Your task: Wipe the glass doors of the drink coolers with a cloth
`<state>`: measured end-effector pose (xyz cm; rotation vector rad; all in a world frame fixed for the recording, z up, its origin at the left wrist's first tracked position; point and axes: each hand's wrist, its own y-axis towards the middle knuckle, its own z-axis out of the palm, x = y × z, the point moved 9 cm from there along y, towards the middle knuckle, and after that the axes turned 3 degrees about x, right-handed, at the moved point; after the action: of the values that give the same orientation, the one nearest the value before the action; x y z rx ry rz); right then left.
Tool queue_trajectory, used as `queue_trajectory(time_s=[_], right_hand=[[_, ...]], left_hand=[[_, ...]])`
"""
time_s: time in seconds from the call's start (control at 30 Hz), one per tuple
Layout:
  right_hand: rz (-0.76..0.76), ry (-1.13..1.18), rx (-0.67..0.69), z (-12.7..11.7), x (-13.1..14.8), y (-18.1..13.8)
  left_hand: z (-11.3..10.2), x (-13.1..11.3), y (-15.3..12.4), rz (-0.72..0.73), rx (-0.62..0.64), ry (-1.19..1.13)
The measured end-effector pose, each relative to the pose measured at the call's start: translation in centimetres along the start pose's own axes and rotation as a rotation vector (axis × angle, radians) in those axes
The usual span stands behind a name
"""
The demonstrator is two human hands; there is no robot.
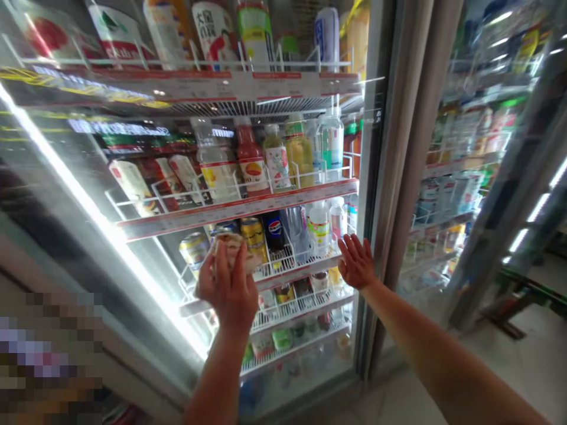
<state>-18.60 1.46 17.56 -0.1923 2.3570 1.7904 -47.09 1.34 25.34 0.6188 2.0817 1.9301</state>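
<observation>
My left hand [228, 283] is raised in front of a drinks cooler, its fingers closed around a crumpled pale cloth [230, 243]. It presses the cloth against the cooler's glass door [146, 260] at the level of the canned drinks [254, 235]. My right hand [355, 261] is open, fingers spread, palm flat on the glass beside the door's grey frame [376, 195]. Behind the glass stand rows of bottles [274, 162] on white wire shelves [234, 208] with red price strips.
A second glass-door cooler [465, 153] full of drinks stands to the right. A bright light strip [88, 206] runs down the left side of the door. Pale floor tiles [522, 366] lie at the lower right. The lower left corner is blurred out.
</observation>
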Motion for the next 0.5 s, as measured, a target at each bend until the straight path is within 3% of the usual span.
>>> queue_trajectory(time_s=[0.1, 0.2, 0.27, 0.33, 0.43, 0.5], right_hand=[[0.007, 0.008, 0.008, 0.1, 0.0, 0.0], [0.0, 0.008, -0.003, -0.1, 0.0, 0.1], [-0.003, 0.005, -0.018, -0.3, 0.1, 0.2], [-0.002, 0.004, -0.021, -0.3, 0.1, 0.2], [-0.002, 0.002, -0.004, 0.0, 0.0, 0.0], [0.0, -0.001, 0.011, 0.2, 0.0, -0.2]], left_hand=[[0.1, -0.8, -0.8, -0.014, 0.035, -0.082], [1.3, -4.3, -3.0, 0.17, 0.189, -0.178], [1.7, -5.4, -3.3, 0.265, 0.254, -0.21], [1.4, -4.2, -2.0, 0.221, 0.216, -0.207], [0.2, -1.4, 0.5, 0.046, 0.079, -0.185], [0.1, -1.2, 0.6, -0.026, 0.048, -0.194]])
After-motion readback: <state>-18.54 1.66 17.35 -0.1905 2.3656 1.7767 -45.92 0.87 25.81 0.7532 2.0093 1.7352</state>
